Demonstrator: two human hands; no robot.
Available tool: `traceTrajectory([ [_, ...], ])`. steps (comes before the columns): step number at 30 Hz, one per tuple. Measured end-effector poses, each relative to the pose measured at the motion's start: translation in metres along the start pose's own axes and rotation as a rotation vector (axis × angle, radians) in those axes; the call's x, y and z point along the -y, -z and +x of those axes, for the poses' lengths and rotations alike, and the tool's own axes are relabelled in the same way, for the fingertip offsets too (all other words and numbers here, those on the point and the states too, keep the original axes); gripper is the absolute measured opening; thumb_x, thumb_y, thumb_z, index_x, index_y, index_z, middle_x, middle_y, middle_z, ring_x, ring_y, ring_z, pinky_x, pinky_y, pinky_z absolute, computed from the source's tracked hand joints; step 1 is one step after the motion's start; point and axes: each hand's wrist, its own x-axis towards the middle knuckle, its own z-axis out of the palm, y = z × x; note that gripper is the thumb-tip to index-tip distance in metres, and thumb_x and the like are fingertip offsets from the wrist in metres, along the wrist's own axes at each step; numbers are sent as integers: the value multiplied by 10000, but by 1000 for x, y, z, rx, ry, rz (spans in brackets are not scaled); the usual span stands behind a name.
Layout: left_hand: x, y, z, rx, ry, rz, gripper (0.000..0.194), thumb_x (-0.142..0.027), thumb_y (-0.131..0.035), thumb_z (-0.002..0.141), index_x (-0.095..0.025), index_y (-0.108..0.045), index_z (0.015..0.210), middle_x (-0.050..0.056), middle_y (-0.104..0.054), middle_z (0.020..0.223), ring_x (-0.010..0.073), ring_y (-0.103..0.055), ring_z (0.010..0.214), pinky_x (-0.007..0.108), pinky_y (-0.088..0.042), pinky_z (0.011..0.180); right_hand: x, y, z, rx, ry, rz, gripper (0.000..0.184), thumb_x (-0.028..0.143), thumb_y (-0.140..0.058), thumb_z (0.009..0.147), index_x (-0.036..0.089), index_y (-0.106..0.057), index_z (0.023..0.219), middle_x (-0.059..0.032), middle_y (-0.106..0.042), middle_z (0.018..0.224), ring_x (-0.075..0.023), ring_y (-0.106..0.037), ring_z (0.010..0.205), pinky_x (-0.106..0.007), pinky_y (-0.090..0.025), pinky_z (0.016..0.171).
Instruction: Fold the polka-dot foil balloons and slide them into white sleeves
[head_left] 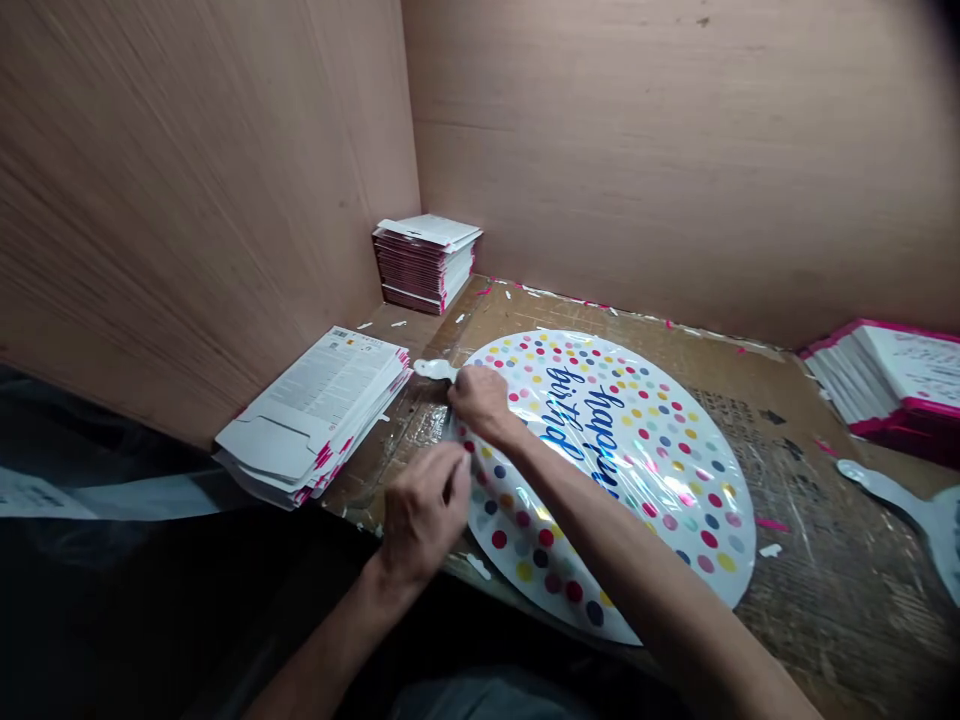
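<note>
A flat round foil balloon [660, 470] lies on the cardboard, white with coloured dots and blue "happy birthday" lettering. Its pale tail [433, 369] points left, towards the stacked cards. My right hand [480, 402] is closed on the balloon's left edge beside that tail, and its forearm crosses over the print. Just below it, my left hand [426, 505] is closed with its fingertips at the same edge. The foil curls up a little between and below the hands. Exactly what the left fingertips pinch is partly hidden.
White printed card sleeves [315, 410] are piled at the left, with another stack [427, 262] in the back corner. Pink-edged folded cards [892, 385] stand at the right, near another balloon's tail [889, 490]. Wooden panels [660, 150] enclose the cardboard surface [802, 560]; paper scraps are scattered over it.
</note>
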Motion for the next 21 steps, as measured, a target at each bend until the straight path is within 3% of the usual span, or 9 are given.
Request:
traceTrajectory([
  [2, 14, -5, 26, -35, 96, -12, 256, -237, -432, 959, -192, -674, 1028, 92, -730, 1055, 212, -671, 988, 334, -521, 902, -13, 7, -5, 36, -123, 118, 359, 288, -511, 924, 95, -696, 684, -34, -648, 583, -139, -652, 639, -221, -460, 605],
  [5, 32, -19, 64, 101, 189, 55, 287, -194, -411, 950, -174, -670, 1072, 103, -728, 1059, 229, -662, 997, 348, -502, 901, -23, 11, -11, 135, -242, 330, 344, 311, -559, 871, 131, -667, 599, -17, -620, 488, -95, -569, 479, -172, -401, 487],
  [8, 39, -28, 84, 237, 229, 217, 316, -204, -386, 961, -154, -672, 1085, 126, -723, 987, 251, -651, 954, 366, -494, 861, -26, 12, -15, 158, -326, 514, 295, 319, -604, 807, 137, -628, 576, -15, -612, 475, -78, -514, 427, -163, -369, 440],
  [12, 40, -27, 80, 330, 120, 412, 335, -331, -421, 971, -188, -678, 1130, 129, -706, 1024, 280, -604, 1022, 390, -473, 878, -35, 24, -29, 86, -455, 691, 246, 319, -525, 788, 160, -579, 609, -3, -614, 522, -80, -502, 425, -174, -364, 419],
  [17, 40, -24, 70, 364, 4, 599, 458, -403, -469, 950, -196, -552, 1350, 105, -556, 1415, 343, -529, 1155, 491, -443, 926, -79, 71, -79, -104, -625, 753, 222, 357, -543, 773, 180, -536, 640, 19, -576, 509, -78, -477, 432, -180, -357, 412],
  [21, 2, -31, 58, 364, -81, 581, 491, -373, -436, 964, -120, -534, 1373, 154, -492, 1471, 383, -422, 1324, 557, -333, 1076, -129, 109, -132, -136, -817, 722, 313, 460, -650, 740, 164, -575, 667, -8, -585, 502, -71, -414, 376, -199, -298, 361],
])
